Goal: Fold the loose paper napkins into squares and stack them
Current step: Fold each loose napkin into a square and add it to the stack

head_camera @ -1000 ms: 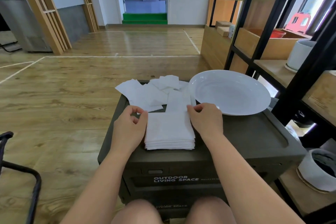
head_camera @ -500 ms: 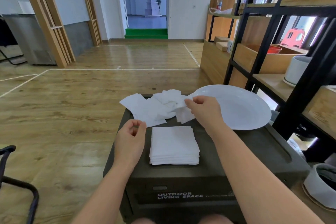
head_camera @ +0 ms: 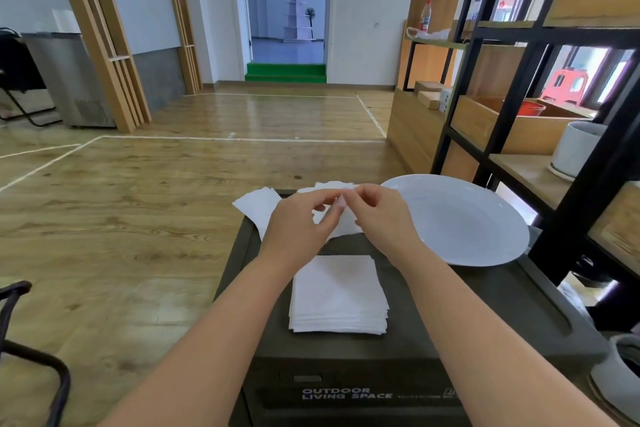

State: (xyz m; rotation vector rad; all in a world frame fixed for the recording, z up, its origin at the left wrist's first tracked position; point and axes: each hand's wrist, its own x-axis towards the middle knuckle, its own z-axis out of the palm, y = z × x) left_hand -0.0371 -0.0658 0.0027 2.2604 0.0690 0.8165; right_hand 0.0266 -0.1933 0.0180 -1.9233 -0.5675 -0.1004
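A neat stack of folded white napkins [head_camera: 337, 295] lies on the dark storage box [head_camera: 485, 308] in front of me. Behind it, at the box's far edge, is a pile of loose white napkins [head_camera: 258, 206], mostly hidden by my hands. My left hand [head_camera: 298, 227] and my right hand [head_camera: 381, 215] meet above that pile. Both pinch one loose napkin [head_camera: 341, 224] at its top edge, fingertips almost touching, and it hangs down between them.
A large white plate [head_camera: 460, 218] sits on the box to the right of the napkins. A black and wood shelf unit [head_camera: 512, 87] with a white pot [head_camera: 575, 149] stands close on the right. A black chair frame [head_camera: 20, 350] is at the lower left.
My left hand has risen from beside the stack to join my right hand at the loose pile. The two now hold a napkin together, lifted off the pile. The view has tilted upward.
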